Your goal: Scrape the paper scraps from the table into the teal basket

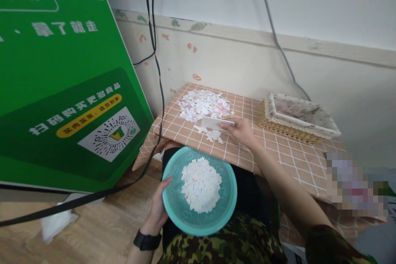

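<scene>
My left hand (159, 206) grips the left rim of a turquoise plastic colander (228, 198) held over my lap, just below the table edge. Inside the colander lies a heap of small white paper scraps (201, 185), a few with pink marks. My right hand (239, 130) is closed on a flat white rectangular piece (213, 122), held low over the table; I cannot make out its exact kind. Behind that piece is a larger pile of white and pinkish paper scraps (202, 105). A smaller patch of scraps (213, 134) lies on its near side, toward the colander.
A brown checked cloth covers the table (247, 156). A lined wicker basket (291, 126) stands at the right against the wall. Black cables (159, 78) hang at the left before a green printed panel (62, 90). A white bag (57, 222) lies on the wooden floor.
</scene>
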Tool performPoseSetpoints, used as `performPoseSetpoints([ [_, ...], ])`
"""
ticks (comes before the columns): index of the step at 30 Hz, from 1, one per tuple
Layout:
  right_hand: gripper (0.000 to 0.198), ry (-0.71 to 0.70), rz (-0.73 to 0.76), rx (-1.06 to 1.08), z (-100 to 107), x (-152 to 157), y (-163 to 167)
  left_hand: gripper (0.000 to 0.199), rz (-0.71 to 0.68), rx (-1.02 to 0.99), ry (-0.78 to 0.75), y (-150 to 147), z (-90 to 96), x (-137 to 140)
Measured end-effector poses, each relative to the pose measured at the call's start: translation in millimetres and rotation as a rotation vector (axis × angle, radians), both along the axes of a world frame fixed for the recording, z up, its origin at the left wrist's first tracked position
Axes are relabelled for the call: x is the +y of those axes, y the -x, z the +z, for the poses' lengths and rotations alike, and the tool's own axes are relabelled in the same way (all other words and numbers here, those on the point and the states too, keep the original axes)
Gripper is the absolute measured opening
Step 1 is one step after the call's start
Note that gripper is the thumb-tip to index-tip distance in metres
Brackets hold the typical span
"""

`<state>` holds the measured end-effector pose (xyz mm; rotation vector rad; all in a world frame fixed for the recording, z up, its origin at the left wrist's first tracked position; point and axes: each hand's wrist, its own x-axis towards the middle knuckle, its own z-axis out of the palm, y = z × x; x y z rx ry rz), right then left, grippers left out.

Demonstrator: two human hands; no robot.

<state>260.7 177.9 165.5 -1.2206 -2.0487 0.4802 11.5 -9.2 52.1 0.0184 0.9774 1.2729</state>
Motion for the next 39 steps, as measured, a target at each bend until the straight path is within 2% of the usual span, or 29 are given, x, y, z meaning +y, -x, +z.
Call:
performPoseSetpoints([
  [3,0.03,-0.012,-0.036,0.01,1,4,-5,0.017,-0.005,-0.01,0.002,0,-1.5,0],
  [10,0.034,0.024,-0.006,-0.009,4,4,-8,0.017,0.012,0.003,0.004,0,-3.2,0],
  [13,0.035,0.004,-0.027,0.016,5,2,0,0.018,0.009,0.002,-0.004,0,-3.6,0],
  [18,0.038,-0.011,0.022,0.015,3,0,22,0.015,0.033,0.029,0.002,-1,-2.3,0],
  [29,0.029,-0.146,-0.249,-0.197,13,1,-4,0.018,0.011,0.01,-0.001,-1,-4.9,0],
  [35,0.034,-0.125,-0.205,-0.108,-4,-9,5,0.016,-0.001,-0.001,0.0,-2,-3.4,1],
  [39,0.036,-0.079,-0.258,-0.049,-17,-15,-9,0.014,0.009,0.008,-0.002,-2,-4.4,0],
])
